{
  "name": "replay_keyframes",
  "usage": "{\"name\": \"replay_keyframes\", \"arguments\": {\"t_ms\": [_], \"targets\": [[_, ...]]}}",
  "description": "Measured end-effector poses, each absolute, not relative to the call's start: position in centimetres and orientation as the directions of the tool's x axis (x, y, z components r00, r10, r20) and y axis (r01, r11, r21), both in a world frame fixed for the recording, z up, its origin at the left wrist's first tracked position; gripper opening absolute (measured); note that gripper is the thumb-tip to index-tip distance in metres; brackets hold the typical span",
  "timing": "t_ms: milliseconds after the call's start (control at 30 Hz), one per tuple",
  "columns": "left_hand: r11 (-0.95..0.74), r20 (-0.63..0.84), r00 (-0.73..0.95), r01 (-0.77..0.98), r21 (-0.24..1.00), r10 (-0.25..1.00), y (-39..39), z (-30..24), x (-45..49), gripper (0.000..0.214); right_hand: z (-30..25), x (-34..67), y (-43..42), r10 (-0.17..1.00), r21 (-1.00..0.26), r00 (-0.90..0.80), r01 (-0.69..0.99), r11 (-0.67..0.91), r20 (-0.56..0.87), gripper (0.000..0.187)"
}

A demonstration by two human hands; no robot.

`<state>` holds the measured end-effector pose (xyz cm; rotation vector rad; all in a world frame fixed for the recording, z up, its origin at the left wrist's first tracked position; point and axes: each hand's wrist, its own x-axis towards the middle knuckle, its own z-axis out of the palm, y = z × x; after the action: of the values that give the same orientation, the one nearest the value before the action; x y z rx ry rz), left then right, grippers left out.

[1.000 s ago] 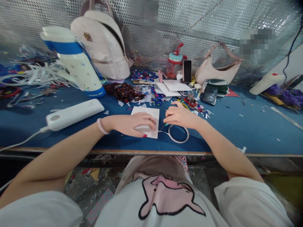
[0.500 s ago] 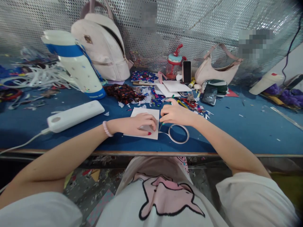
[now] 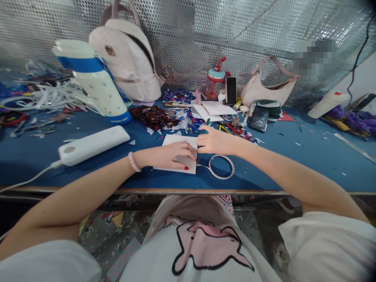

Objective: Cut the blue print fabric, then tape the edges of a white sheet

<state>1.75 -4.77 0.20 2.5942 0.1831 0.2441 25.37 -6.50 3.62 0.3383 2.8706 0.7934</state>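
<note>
A white card (image 3: 176, 141) lies on the blue table (image 3: 293, 164) just in front of me. My left hand (image 3: 173, 155) lies flat on the card with its fingers curled down, pressing it to the table. My right hand (image 3: 216, 140) is closed round a thin green pen (image 3: 207, 123), whose tip rests at the card's right edge. A ring of clear tape (image 3: 221, 166) lies right of the card, just under my right wrist.
A white power bank (image 3: 92, 145) with its cable lies to the left, a white and blue bottle (image 3: 94, 82) and a pale backpack (image 3: 129, 58) behind it. Paper scraps, pens, phones (image 3: 231, 90), a small drink bottle (image 3: 216, 80) and a pale handbag (image 3: 268, 88) crowd the back.
My right hand has slid left and slightly away from me along the card's right edge, and the pen's top now shows above my fingers. My left hand has stayed on the card.
</note>
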Motion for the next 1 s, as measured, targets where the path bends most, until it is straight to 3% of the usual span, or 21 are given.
{"name": "replay_keyframes", "arguments": {"t_ms": [600,1000], "targets": [[-0.844,0.127,0.978,0.075,0.532,0.167,-4.4,-0.4,1.5,0.026,5.5,23.0,-5.8,0.148,0.578,-0.966,-0.001,0.816,-0.211,0.023],[-0.838,0.126,0.978,0.076,0.54,0.169,-4.4,-0.4,1.6,0.025,5.8,23.4,-5.2,0.222,0.522,-0.943,0.062,0.851,-0.249,0.022]]}}
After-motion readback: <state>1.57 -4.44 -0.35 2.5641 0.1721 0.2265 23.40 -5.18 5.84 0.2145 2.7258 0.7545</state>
